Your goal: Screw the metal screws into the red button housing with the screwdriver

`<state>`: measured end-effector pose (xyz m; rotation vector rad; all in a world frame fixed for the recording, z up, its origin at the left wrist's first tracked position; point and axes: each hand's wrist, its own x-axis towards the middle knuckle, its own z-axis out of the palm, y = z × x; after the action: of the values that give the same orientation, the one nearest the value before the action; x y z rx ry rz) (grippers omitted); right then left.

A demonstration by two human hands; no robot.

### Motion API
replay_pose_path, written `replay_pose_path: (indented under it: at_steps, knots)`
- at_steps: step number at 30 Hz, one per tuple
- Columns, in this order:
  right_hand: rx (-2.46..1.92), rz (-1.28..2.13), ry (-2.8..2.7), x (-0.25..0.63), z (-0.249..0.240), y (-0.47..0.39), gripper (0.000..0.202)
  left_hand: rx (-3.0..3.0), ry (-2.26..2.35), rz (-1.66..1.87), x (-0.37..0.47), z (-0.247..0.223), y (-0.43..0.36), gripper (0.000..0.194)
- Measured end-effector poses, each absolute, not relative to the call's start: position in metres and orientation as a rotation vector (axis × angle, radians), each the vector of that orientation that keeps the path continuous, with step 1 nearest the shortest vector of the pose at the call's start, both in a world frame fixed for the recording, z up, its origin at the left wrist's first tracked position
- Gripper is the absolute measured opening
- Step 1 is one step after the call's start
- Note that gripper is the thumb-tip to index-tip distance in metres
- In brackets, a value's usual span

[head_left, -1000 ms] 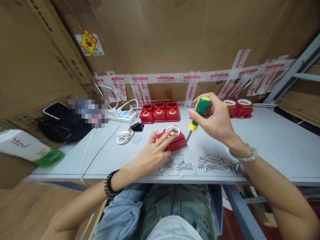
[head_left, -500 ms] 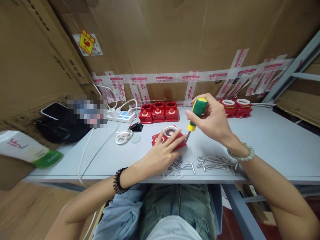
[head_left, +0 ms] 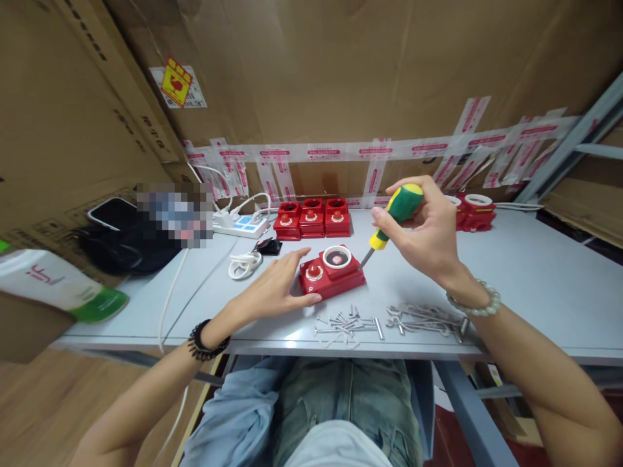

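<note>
A red switch box [head_left: 331,274] with a white ring and a red button lies in the middle of the grey table [head_left: 535,279]. My left hand [head_left: 270,289] rests flat against the box's left side, thumb along its front edge. My right hand [head_left: 428,233] grips a green and yellow screwdriver [head_left: 392,217], whose tip touches the box's right rear corner. A pile of screws [head_left: 348,321] lies just in front of the box.
Three red boxes [head_left: 312,217] stand in a row at the back, with more red boxes [head_left: 474,209] at the right. A white power strip [head_left: 238,225], white rings [head_left: 244,264], metal brackets [head_left: 423,318], a black bag [head_left: 124,243] and cardboard walls surround the table.
My left hand slid off the top of the red box to its left side, uncovering the button and ring. The screwdriver tilted and its tip moved to the box's right rear corner.
</note>
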<state>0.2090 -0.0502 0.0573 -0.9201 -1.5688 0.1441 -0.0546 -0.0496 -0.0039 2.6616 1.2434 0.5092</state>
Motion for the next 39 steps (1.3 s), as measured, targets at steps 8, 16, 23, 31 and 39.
replay_pose_path:
  at_steps: [8, 16, 23, 31, 39]
  knots:
    - [-0.806, 0.150, -1.609, 0.184, 0.067, -0.053, 0.031, 2.249, 0.955, 0.594, -0.020, -0.013, -0.025, 0.080]
    - [-0.888, 0.021, -1.770, 0.168, 0.054, -0.018, 0.024, 2.097, 0.816, 0.696, 0.004, -0.031, -0.012, 0.070]
    - [-0.918, -0.009, -1.746, 0.166, 0.047, -0.010, 0.023, 2.171, 0.850, 0.701, 0.001, -0.030, -0.009, 0.055]
    - [-0.948, -0.036, -1.724, 0.167, 0.050, -0.010, 0.022, 2.169, 0.853, 0.695, 0.001, -0.028, -0.011, 0.058]
    - [-1.025, -0.062, -1.736, 0.165, 0.057, -0.005, 0.025, 2.172, 0.860, 0.691, 0.000, -0.029, -0.010, 0.059]
